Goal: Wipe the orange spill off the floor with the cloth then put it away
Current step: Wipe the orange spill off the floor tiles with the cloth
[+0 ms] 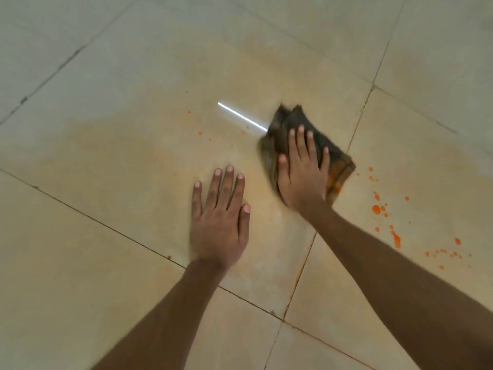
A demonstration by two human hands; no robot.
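A dark, crumpled cloth with orange stains lies on the tiled floor right of centre. My right hand presses flat on top of it, fingers spread. My left hand rests flat and open on the bare tile to its left, holding nothing. Orange droplets dot the floor to the right of the cloth, and several smaller drops lie to its left. A pale orange smear covers the middle tile.
Beige floor tiles with dark grout lines fill the view. An orange-stained grout line runs below the cloth. A bright strip of reflected light shines on the tile left of the cloth.
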